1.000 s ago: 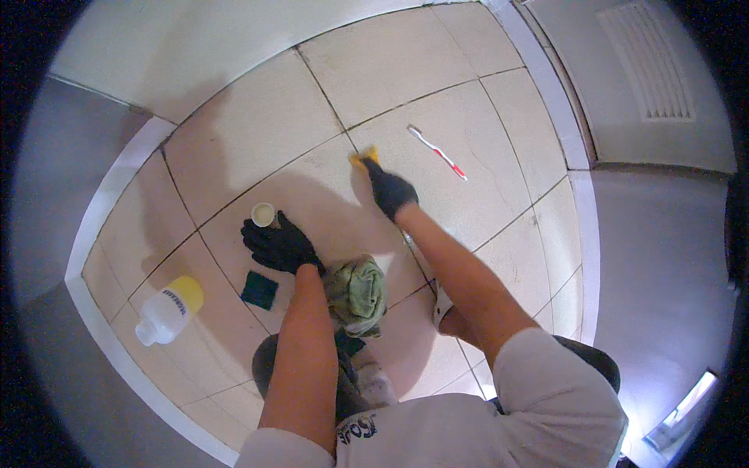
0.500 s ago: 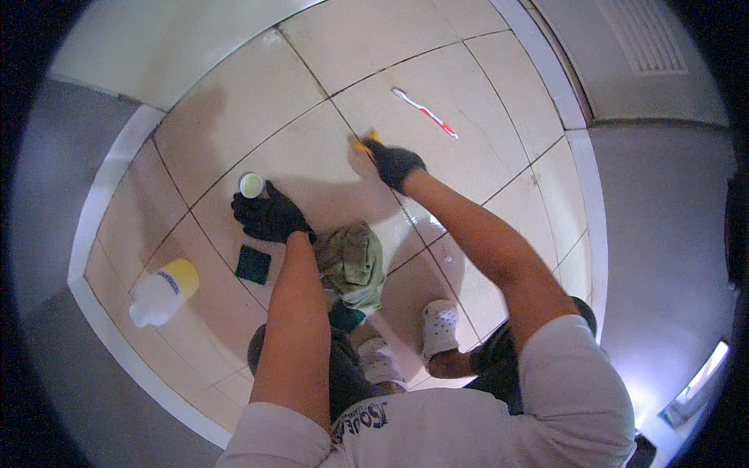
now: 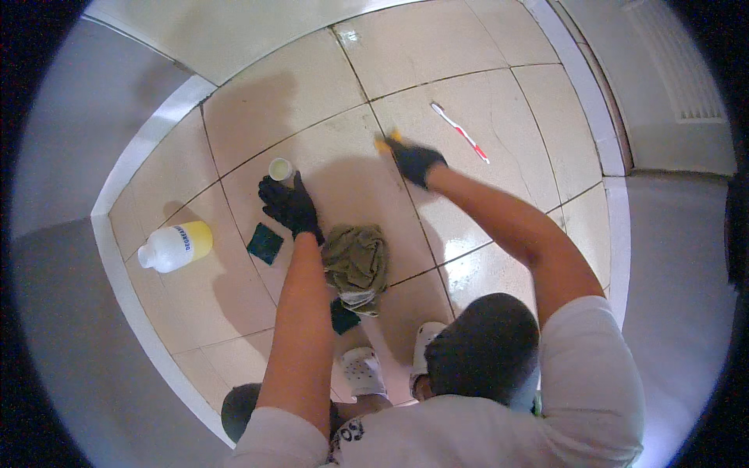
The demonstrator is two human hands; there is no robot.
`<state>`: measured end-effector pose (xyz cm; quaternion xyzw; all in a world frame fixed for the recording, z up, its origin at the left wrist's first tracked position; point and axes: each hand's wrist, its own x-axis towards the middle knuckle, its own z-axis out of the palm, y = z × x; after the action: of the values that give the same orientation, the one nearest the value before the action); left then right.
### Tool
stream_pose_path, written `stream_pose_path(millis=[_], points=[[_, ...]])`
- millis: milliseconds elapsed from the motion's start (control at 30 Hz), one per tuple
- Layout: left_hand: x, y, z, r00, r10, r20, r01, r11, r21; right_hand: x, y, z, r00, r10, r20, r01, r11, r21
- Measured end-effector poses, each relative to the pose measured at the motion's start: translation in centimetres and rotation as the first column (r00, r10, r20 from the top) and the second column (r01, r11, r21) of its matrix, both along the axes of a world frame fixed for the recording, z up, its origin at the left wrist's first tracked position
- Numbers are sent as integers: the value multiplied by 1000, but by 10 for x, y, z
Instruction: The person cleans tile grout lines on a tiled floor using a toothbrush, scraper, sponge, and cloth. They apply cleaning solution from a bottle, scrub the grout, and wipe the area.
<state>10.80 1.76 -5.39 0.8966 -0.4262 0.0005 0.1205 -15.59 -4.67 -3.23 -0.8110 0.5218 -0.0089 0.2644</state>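
My left hand [image 3: 292,207], in a black glove, has its thumb and fingers on either side of a small white cup [image 3: 281,169] with pale yellowish-green contents. To the right and farther off, my gloved right hand [image 3: 417,162] grips a small yellow-orange tool [image 3: 381,146] against the tile floor by a dark grout line. The fingers hide most of that tool, and its exact kind does not show. A red-and-white toothbrush [image 3: 460,131] lies beyond my right hand. Close to my left forearm rests a crumpled olive-green cloth [image 3: 356,257].
A dark green scouring pad [image 3: 265,243] lies near my left wrist; another pad [image 3: 344,317] is partly under the cloth. At left a white-and-yellow bottle [image 3: 178,246] is on the floor. Grey walls with a white skirting [image 3: 117,257] bound the tiles. Wet patches shine on the right.
The whole view has shifted, so floor things appear farther right. My right hand stays on the floor near the grout line with the yellow tool. My left hand remains at the cup.
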Motion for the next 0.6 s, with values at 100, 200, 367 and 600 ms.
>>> stream_pose_path(millis=[100, 200, 367, 600], points=[[16, 46, -12, 955, -273, -114, 275, 962, -1, -22, 75, 40, 954, 208, -217, -79, 870, 487], [-53, 100, 26, 783, -594, -186, 618, 777, 119, -42, 60, 34, 987, 107, -122, -54, 925, 377], [-112, 153, 33, 758, -639, -133, 639, 685, 350, 18, -58, 9, 963, -202, 178, 188, 978, 94], [-89, 149, 16, 715, -628, -307, 690, 705, 165, -18, 47, 40, 1000, 4, 28, -15, 915, 403]])
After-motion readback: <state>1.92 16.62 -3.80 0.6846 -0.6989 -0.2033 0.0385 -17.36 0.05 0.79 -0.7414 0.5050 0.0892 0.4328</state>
